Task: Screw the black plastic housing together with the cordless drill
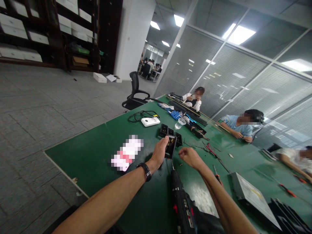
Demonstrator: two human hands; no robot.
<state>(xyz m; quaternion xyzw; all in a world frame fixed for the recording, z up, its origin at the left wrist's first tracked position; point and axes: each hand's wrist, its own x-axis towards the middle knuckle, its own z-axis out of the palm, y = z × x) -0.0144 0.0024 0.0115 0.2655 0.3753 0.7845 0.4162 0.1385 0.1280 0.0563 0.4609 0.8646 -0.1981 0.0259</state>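
My left hand [159, 152], with a dark band on its wrist, grips a small open black box [170, 148] with brass-coloured metal parts inside. Just to the right, apart from the box, my right hand [189, 156] is closed with its fingers curled together; whatever they may hold is too small to make out. Below the box a black and red power drill [181, 201] lies on the green table [97, 143], its bit pointing up toward the box. More black boxes [163, 130] of the same sort stand right behind the held one.
A phone [126, 154] lies left of my left hand. Beyond are a white power bank [150, 121], a clear plastic cup [180, 123] and blue gloves [175, 114]. To the right lie red-handled pliers [210, 149], screwdrivers [217, 177] and a metal case [253, 196]. Several people sit along the far side.
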